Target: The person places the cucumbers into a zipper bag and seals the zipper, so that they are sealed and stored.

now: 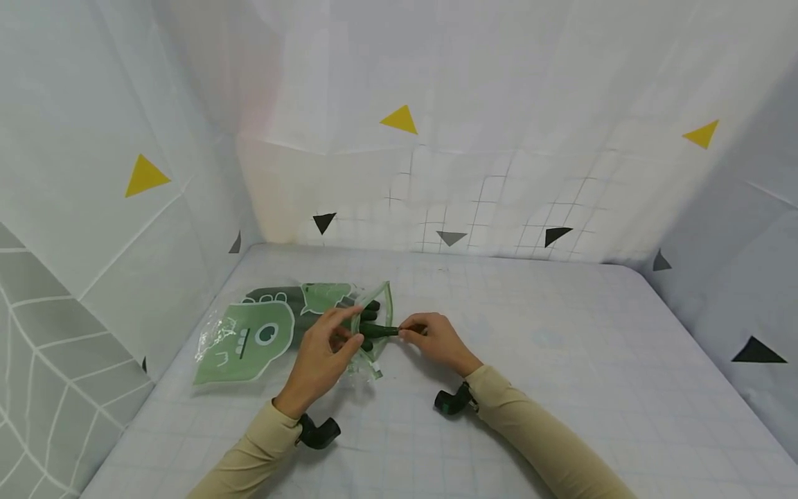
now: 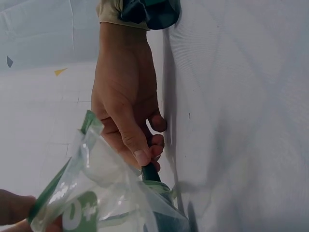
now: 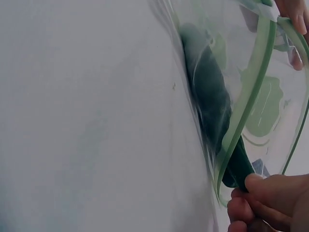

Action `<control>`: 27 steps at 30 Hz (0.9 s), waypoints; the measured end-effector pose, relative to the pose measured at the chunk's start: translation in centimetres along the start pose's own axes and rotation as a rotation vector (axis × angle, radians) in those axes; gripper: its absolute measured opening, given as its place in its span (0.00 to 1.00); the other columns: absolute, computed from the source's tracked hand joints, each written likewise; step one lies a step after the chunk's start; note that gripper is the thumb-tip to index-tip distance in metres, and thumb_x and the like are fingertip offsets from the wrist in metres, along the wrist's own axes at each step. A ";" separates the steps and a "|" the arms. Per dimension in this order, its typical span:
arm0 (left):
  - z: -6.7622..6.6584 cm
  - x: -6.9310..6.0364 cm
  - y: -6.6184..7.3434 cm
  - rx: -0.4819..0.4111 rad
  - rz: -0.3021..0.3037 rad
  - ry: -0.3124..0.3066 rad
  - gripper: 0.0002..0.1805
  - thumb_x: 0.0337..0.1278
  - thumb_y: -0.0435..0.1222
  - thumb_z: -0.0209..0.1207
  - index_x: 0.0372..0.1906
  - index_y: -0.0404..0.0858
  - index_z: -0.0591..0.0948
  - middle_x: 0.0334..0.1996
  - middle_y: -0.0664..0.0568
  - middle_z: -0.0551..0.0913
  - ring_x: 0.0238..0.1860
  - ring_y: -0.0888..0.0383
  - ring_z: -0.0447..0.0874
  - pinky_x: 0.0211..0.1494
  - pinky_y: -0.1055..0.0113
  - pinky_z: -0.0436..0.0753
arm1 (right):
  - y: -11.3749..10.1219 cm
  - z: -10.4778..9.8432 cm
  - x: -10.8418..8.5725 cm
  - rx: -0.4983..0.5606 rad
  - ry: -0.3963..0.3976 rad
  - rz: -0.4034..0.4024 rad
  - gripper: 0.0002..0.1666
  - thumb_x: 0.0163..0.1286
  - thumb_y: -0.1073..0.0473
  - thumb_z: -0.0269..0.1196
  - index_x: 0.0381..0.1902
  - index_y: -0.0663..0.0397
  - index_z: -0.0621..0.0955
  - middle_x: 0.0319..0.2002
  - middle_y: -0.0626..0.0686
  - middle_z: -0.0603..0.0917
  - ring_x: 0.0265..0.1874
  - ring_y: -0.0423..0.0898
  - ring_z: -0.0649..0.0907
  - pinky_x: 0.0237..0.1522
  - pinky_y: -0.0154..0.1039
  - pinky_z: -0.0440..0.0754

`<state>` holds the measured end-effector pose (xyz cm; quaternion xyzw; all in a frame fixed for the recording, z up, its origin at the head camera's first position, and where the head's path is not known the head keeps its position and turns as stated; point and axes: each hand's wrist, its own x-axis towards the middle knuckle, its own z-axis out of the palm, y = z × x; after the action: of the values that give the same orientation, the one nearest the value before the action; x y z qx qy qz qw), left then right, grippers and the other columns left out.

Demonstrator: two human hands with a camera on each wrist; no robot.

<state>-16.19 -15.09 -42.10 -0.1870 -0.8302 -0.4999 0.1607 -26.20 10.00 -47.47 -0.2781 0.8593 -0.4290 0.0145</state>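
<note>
A clear plastic zip bag with a green cartoon print lies on its side, its green-edged mouth spread toward the right. Several dark green, long pieces show inside it. My left hand holds the bag at its mouth, fingers and thumb on the rim. With thumb and fingertips, my right hand pinches the narrow end of a tapered dark green piece, which sticks partly out of the opening. In the right wrist view, the thicker part of a dark green piece shows through the plastic.
Both hands work over a white, faintly gridded table. White sheets with yellow and black triangles hang behind and at the sides. Each wrist carries a black camera, such as the right wrist's camera.
</note>
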 end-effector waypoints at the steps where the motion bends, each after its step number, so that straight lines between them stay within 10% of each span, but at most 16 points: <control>1: 0.0 0.0 0.0 0.001 -0.006 -0.003 0.24 0.72 0.37 0.65 0.69 0.41 0.79 0.52 0.44 0.81 0.38 0.60 0.82 0.40 0.60 0.83 | 0.0 0.0 0.0 0.000 0.008 -0.007 0.06 0.75 0.58 0.68 0.45 0.49 0.91 0.38 0.42 0.88 0.35 0.41 0.84 0.39 0.42 0.83; 17: 0.1 -0.1 0.0 -0.003 -0.005 -0.004 0.24 0.72 0.36 0.65 0.69 0.41 0.79 0.53 0.45 0.80 0.38 0.58 0.82 0.42 0.59 0.83 | -0.3 1.1 0.8 0.018 0.061 -0.095 0.09 0.74 0.63 0.67 0.46 0.59 0.91 0.41 0.50 0.90 0.35 0.42 0.85 0.35 0.40 0.83; 27: 0.2 0.0 -0.1 0.006 -0.009 0.002 0.24 0.72 0.35 0.65 0.69 0.39 0.79 0.53 0.45 0.80 0.38 0.59 0.83 0.41 0.58 0.84 | -0.4 0.9 1.1 0.116 0.017 0.012 0.09 0.76 0.63 0.66 0.48 0.57 0.91 0.37 0.47 0.90 0.34 0.43 0.85 0.34 0.40 0.82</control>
<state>-16.24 -14.93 -42.24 -0.1824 -0.8323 -0.4985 0.1596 -26.71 8.63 -47.47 -0.2681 0.8347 -0.4804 0.0257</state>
